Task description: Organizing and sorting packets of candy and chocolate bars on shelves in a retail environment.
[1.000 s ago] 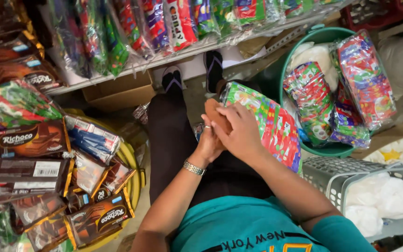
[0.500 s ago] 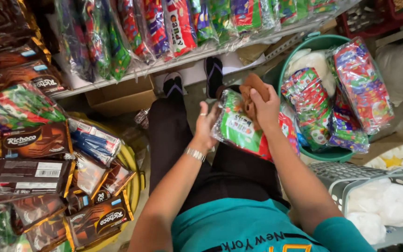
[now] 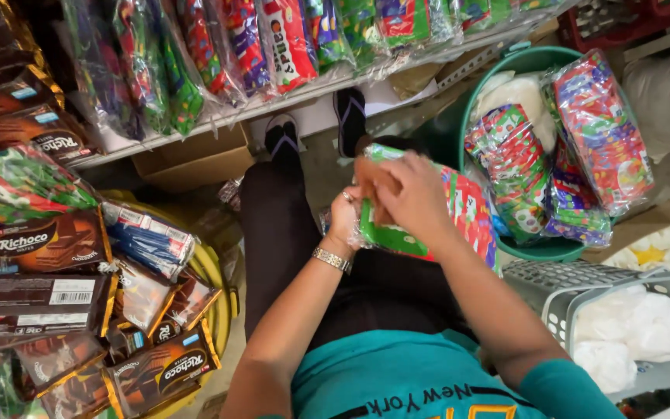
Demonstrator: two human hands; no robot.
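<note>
I'm seeing both hands gripping things — left hand (image 3: 348,219) pinching the candy packet (image 3: 459,217), right hand (image 3: 412,198) pressing a brown cloth (image 3: 370,180) on it.

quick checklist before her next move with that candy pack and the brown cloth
1. Left hand grips the near end of the colourful candy pack: ok.
2. Right hand presses the brown cloth on the pack: ok.
3. Pack rests on the lap, not slipping: cannot tell.
4. Pack wrapper intact: cannot tell, hands cover part.
5. Green tub within right-side reach: ok, already holding similar packs.
6. Grey basket beside the knee clear of the elbow: ok.
</note>
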